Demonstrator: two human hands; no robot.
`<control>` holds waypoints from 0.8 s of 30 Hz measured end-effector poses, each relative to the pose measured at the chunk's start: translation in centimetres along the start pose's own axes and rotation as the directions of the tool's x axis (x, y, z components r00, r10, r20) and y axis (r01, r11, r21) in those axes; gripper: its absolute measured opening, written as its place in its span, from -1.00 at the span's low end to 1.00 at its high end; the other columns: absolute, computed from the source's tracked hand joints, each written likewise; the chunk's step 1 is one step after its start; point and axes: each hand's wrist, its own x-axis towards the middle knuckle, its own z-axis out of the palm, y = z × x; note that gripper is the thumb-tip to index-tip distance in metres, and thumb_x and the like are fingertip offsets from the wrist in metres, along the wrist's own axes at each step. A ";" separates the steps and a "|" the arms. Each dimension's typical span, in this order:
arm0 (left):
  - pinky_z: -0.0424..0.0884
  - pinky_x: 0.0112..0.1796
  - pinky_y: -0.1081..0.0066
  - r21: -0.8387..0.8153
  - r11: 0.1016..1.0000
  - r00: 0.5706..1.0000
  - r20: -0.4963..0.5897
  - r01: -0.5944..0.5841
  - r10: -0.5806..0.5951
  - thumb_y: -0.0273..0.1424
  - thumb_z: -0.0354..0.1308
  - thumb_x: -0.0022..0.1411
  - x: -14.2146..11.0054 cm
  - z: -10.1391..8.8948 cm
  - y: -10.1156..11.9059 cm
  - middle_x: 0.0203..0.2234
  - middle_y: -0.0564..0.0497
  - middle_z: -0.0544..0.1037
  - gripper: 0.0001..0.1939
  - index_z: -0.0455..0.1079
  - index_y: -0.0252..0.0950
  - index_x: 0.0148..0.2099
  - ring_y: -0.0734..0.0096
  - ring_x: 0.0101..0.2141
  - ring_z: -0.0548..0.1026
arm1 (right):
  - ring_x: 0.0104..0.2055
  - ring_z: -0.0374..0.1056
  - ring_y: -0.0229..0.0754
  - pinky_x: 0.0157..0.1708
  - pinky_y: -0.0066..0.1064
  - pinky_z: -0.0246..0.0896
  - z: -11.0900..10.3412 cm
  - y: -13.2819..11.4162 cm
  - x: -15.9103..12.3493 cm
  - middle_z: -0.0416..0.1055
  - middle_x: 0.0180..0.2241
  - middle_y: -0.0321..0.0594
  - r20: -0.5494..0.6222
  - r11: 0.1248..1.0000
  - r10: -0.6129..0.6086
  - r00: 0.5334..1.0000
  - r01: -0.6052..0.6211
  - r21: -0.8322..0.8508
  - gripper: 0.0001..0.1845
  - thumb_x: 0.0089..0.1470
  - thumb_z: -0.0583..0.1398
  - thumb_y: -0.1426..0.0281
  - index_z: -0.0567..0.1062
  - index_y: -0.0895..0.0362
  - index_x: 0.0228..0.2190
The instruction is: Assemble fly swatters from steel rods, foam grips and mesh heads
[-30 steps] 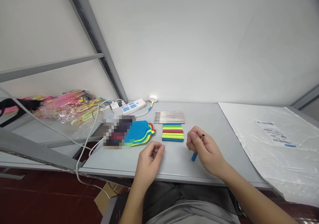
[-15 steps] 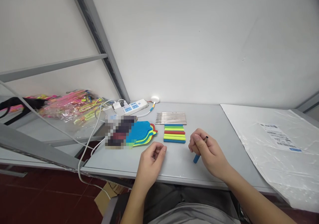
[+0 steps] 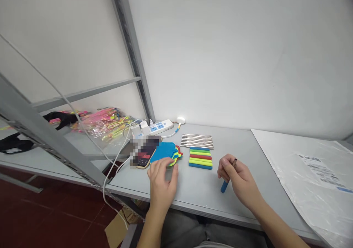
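My right hand (image 3: 238, 180) is closed around a slim blue handle tube (image 3: 224, 186), tilted, with a dark end poking out above the thumb. My left hand (image 3: 162, 183) has its thumb and fingers apart, with nothing between them. Its fingertips overlap the near edge of a stack of perforated fly swatter heads (image 3: 164, 151), blue on top with yellow-green and red below; I cannot tell if they touch. Between the hands and farther back lies a row of coloured handle tubes (image 3: 200, 160) in blue, green, yellow and red. Behind them several silver metal rods (image 3: 196, 141) lie side by side.
A phone (image 3: 146, 156), partly pixelated, lies left of the swatter heads. Behind it are a power strip (image 3: 158, 127) and white cables. A white plastic package (image 3: 292, 174) covers the right side of the grey table (image 3: 193, 193). A metal shelf post (image 3: 135, 57) stands left.
My left hand has opened and moved left toward the swatter heads. My right hand keeps hold of the blue handle tube. The camera has turned a little, so the scene sits farther right and lower.
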 end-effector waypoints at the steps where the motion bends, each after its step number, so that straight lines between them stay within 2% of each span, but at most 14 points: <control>1: 0.19 0.03 0.07 0.101 0.995 1.000 -0.005 -0.002 0.002 -0.28 0.10 0.32 0.4 -0.2 -0.4 -0.09 -0.09 0.52 -0.79 0.39 -0.21 -0.04 0.08 -0.02 0.35 | -0.45 0.16 -0.22 -0.39 -0.36 0.08 0.1 0.3 0.0 0.14 -0.58 -0.39 0.010 1.000 0.000 1.000 0.000 -0.013 -0.62 0.27 0.04 0.06 0.32 0.06 -0.43; 4: 0.08 0.09 -0.09 0.292 0.955 0.997 0.038 0.056 -0.070 -0.24 0.09 0.32 1.2 -0.7 -1.6 0.08 -0.14 0.46 -0.60 0.27 -0.21 0.16 -0.04 0.10 0.26 | -0.44 0.14 -0.23 -0.37 -0.36 0.06 0.5 1.6 -0.4 0.20 -0.53 -0.37 0.048 0.998 0.012 0.999 -0.010 -0.057 -0.62 0.28 0.03 0.06 0.29 0.06 -0.43; 7: -0.08 0.15 -0.21 0.361 0.930 0.993 0.075 0.062 -0.095 -0.21 0.06 0.35 1.3 -0.6 -2.6 0.11 -0.18 0.44 -0.53 0.21 -0.21 0.24 -0.06 0.18 0.20 | -0.44 0.12 -0.23 -0.35 -0.36 0.06 1.0 3.1 -0.9 0.18 -0.54 -0.37 0.090 0.991 0.051 0.995 -0.039 -0.129 -0.59 0.29 -0.01 0.05 0.27 0.07 -0.44; 11: -0.20 0.16 -0.25 0.371 0.927 0.988 0.111 0.056 -0.104 -0.23 0.01 0.38 0.9 -0.3 -3.0 0.10 -0.17 0.47 -0.55 0.19 -0.19 0.26 -0.01 0.22 0.19 | -0.44 0.10 -0.22 -0.37 -0.37 0.04 1.5 4.1 -1.4 0.15 -0.53 -0.38 0.159 0.958 0.115 0.981 -0.067 -0.278 -0.61 0.29 -0.02 0.05 0.27 0.06 -0.41; 14: -0.19 0.17 -0.22 0.379 0.924 0.989 0.116 0.046 -0.096 -0.26 0.03 0.38 0.7 -0.3 -3.0 0.04 -0.12 0.51 -0.63 0.28 -0.16 0.19 0.03 0.16 0.29 | -0.41 0.11 -0.21 -0.36 -0.38 0.04 1.6 4.2 -1.7 0.18 -0.49 -0.36 0.212 0.933 0.081 0.974 0.001 -0.360 -0.62 0.30 -0.04 0.08 0.25 0.06 -0.42; 18: -0.13 0.16 -0.15 0.368 0.930 0.994 0.105 -0.025 -0.014 -0.33 0.08 0.36 0.5 -0.4 -3.0 -0.02 -0.05 0.57 -0.75 0.39 -0.10 0.06 0.10 0.05 0.40 | -0.36 0.17 -0.20 -0.31 -0.38 0.08 1.6 4.4 -2.0 0.29 -0.42 -0.32 0.271 0.911 0.037 0.962 0.079 -0.405 -0.67 0.31 -0.05 0.14 0.25 0.06 -0.41; 22: -0.08 0.14 -0.11 0.320 0.940 0.992 0.084 -0.121 0.099 -0.39 0.11 0.34 0.5 -0.5 -3.3 -0.07 0.00 0.60 -0.85 0.45 -0.09 -0.08 0.13 -0.02 0.46 | -0.38 0.16 -0.20 -0.32 -0.38 0.09 1.5 4.8 -2.2 0.29 -0.43 -0.32 0.255 0.902 0.013 0.967 0.099 -0.421 -0.69 0.32 -0.05 0.18 0.24 0.05 -0.41; 24: -0.04 0.14 -0.11 0.283 0.944 0.985 0.031 -0.170 0.168 -0.43 0.13 0.33 0.6 -0.7 -3.4 -0.12 0.00 0.62 -0.84 0.46 -0.11 -0.09 0.16 -0.07 0.49 | -0.39 0.16 -0.20 -0.33 -0.38 0.09 1.5 4.9 -2.2 0.30 -0.43 -0.32 0.243 0.898 0.002 0.970 0.105 -0.428 -0.70 0.32 -0.05 0.18 0.24 0.05 -0.40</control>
